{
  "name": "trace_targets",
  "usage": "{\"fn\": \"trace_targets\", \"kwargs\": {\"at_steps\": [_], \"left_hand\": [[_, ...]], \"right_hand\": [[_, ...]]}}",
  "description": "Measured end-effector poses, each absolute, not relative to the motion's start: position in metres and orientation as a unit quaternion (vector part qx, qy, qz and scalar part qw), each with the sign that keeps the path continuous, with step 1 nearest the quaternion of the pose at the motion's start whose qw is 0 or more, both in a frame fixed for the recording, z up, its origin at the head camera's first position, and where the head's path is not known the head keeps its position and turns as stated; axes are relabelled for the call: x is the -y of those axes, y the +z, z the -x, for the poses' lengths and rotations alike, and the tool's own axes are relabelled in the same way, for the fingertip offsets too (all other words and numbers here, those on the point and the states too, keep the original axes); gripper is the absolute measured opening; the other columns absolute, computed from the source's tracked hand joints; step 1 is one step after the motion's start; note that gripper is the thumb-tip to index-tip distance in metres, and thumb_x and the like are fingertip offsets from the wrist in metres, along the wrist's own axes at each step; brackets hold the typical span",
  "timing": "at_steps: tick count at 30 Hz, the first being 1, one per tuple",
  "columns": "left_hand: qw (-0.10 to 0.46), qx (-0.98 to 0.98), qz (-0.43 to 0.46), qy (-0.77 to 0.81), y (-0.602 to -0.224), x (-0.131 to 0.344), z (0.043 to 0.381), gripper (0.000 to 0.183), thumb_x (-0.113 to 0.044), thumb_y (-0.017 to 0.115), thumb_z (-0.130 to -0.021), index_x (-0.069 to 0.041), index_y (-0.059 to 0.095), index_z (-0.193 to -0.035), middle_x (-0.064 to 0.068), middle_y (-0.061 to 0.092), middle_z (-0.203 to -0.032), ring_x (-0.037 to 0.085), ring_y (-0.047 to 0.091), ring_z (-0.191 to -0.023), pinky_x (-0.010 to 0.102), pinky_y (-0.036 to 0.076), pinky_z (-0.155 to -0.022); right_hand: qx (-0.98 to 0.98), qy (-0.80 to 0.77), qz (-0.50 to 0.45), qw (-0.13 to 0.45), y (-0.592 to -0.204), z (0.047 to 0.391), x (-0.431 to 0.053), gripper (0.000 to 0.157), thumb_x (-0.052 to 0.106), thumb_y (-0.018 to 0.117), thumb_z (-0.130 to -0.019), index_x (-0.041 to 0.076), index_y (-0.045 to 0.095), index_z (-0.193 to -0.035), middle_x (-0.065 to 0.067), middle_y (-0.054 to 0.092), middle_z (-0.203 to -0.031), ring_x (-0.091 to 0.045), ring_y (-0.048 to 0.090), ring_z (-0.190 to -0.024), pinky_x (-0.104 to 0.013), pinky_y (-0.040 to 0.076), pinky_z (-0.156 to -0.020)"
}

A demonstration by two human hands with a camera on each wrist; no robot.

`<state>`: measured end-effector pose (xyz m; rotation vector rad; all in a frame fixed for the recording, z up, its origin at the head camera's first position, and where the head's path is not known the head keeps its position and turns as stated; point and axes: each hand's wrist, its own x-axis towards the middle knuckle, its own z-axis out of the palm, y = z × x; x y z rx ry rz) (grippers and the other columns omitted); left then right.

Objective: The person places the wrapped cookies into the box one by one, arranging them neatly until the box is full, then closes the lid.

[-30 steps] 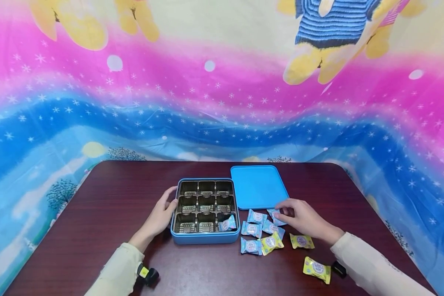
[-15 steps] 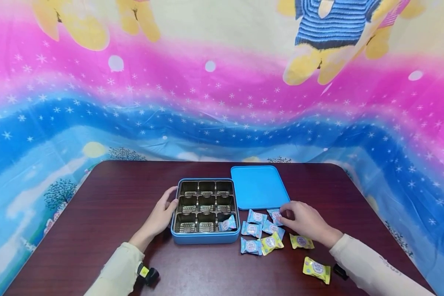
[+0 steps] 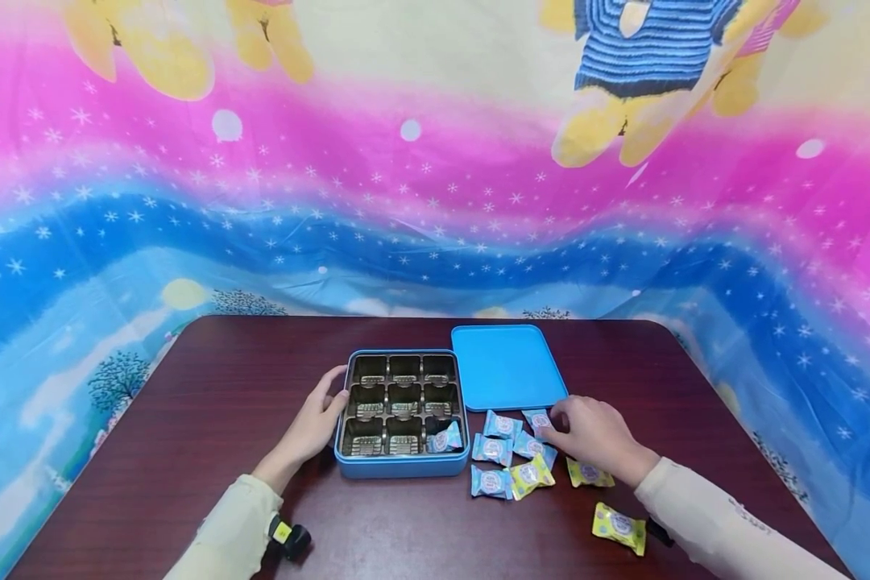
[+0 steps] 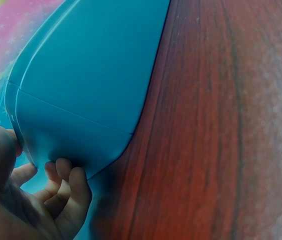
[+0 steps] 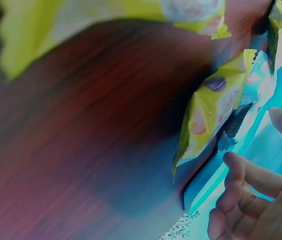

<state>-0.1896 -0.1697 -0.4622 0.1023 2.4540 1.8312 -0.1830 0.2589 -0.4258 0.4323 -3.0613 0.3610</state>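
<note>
A blue tin [image 3: 402,466] with a compartmented brown insert stands mid-table. One blue-wrapped candy [image 3: 445,437] lies in its front right compartment. My left hand [image 3: 316,419] grips the tin's left side, thumb at the rim and curled fingertips against the outer wall [image 4: 81,115]. To the right, my right hand [image 3: 596,431] is just beside a blue-wrapped candy [image 3: 536,420] near the lid's front edge. In the right wrist view, a gap shows between the thumb and index finger of my right hand [image 5: 261,195].
The blue lid [image 3: 507,366] lies flat behind the candies, against the tin's right side. Several blue candies [image 3: 491,449] and a yellow candy [image 3: 531,476] are grouped beside the tin. Another yellow candy [image 3: 619,528] sits nearer the front, close to the right sleeve [image 3: 703,507]. A patterned cloth [image 3: 406,201] hangs behind.
My right hand has drawn slightly right and its thumb and fingers have shifted around the blue candy near the lid. The left hand and the tin stay put.
</note>
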Motion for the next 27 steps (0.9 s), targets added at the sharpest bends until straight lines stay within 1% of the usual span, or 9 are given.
{"fn": "trace_targets", "kwargs": {"at_steps": [4,7,8,14,15,18,21,25,27], "left_hand": [[0.041,-0.8,-0.03,0.597,-0.4613,0.1696,0.189,0.048,-0.014,0.039,-0.11,-0.015,0.03,-0.156,0.03,0.069,-0.102,0.022,0.072,-0.076,0.034,0.059,-0.064],[0.043,-0.801,-0.028,0.596,-0.4609,0.1691,0.1892,0.047,-0.014,0.039,-0.11,-0.016,0.03,-0.156,0.03,0.069,-0.103,0.021,0.072,-0.075,0.034,0.059,-0.064],[0.044,-0.801,-0.028,0.596,-0.4607,0.169,0.1891,0.047,-0.015,0.039,-0.11,-0.016,0.03,-0.156,0.03,0.069,-0.102,0.022,0.072,-0.075,0.034,0.059,-0.063],[0.041,-0.802,-0.025,0.596,-0.4607,0.169,0.188,0.048,-0.014,0.039,-0.109,-0.015,0.031,-0.156,0.03,0.068,-0.102,0.022,0.071,-0.075,0.034,0.058,-0.062],[0.041,-0.801,-0.022,0.596,-0.4608,0.1689,0.1878,0.047,-0.014,0.039,-0.109,-0.016,0.031,-0.156,0.03,0.068,-0.102,0.022,0.071,-0.075,0.034,0.058,-0.062],[0.043,-0.8,-0.02,0.598,-0.4612,0.169,0.1877,0.047,-0.014,0.039,-0.109,-0.016,0.031,-0.156,0.03,0.068,-0.103,0.022,0.071,-0.075,0.034,0.059,-0.062],[0.043,-0.798,-0.02,0.601,-0.4608,0.1687,0.1879,0.047,-0.014,0.039,-0.11,-0.016,0.031,-0.156,0.03,0.068,-0.103,0.024,0.072,-0.075,0.034,0.059,-0.062],[0.042,-0.797,-0.024,0.602,-0.4604,0.1692,0.1878,0.048,-0.015,0.038,-0.11,-0.015,0.03,-0.157,0.031,0.068,-0.104,0.025,0.072,-0.078,0.034,0.059,-0.064],[0.043,-0.796,-0.025,0.603,-0.4605,0.1695,0.1877,0.048,-0.015,0.039,-0.11,-0.014,0.029,-0.157,0.031,0.068,-0.104,0.026,0.072,-0.078,0.034,0.059,-0.063]], "right_hand": [[0.985,0.11,-0.133,0.013,-0.4273,0.1836,-0.2558,0.028,0.043,0.077,-0.086,0.022,0.067,-0.07,0.008,0.042,-0.05,-0.01,0.035,-0.047,-0.025,0.022,-0.045],[0.986,0.103,-0.131,0.01,-0.4287,0.1844,-0.2547,0.034,0.043,0.077,-0.087,0.023,0.062,-0.064,0.007,0.038,-0.049,-0.01,0.032,-0.045,-0.025,0.018,-0.045],[0.986,0.102,-0.13,0.01,-0.4291,0.1844,-0.2546,0.034,0.043,0.077,-0.087,0.023,0.061,-0.064,0.007,0.04,-0.05,-0.01,0.032,-0.046,-0.025,0.019,-0.044],[0.986,0.111,-0.126,0.004,-0.4304,0.1841,-0.2548,0.024,0.04,0.078,-0.086,0.018,0.071,-0.079,0.007,0.05,-0.057,-0.01,0.04,-0.049,-0.027,0.028,-0.044],[0.986,0.112,-0.124,-0.001,-0.4304,0.1844,-0.2548,0.025,0.04,0.077,-0.087,0.018,0.07,-0.078,0.007,0.05,-0.056,-0.011,0.04,-0.049,-0.027,0.028,-0.044],[0.986,0.114,-0.12,-0.005,-0.4307,0.1843,-0.2558,0.024,0.038,0.078,-0.086,0.016,0.071,-0.081,0.007,0.052,-0.06,-0.011,0.042,-0.052,-0.028,0.03,-0.045],[0.986,0.116,-0.12,-0.005,-0.4309,0.1835,-0.2572,0.023,0.036,0.079,-0.086,0.014,0.072,-0.086,0.006,0.054,-0.063,-0.01,0.043,-0.054,-0.027,0.03,-0.046],[0.985,0.119,-0.127,-0.004,-0.4316,0.1831,-0.2599,0.023,0.033,0.079,-0.086,0.012,0.074,-0.094,0.005,0.051,-0.063,-0.01,0.04,-0.054,-0.026,0.026,-0.047],[0.984,0.119,-0.131,-0.003,-0.432,0.1827,-0.2613,0.023,0.031,0.079,-0.085,0.012,0.075,-0.098,0.005,0.052,-0.066,-0.009,0.04,-0.055,-0.026,0.026,-0.048]]}}
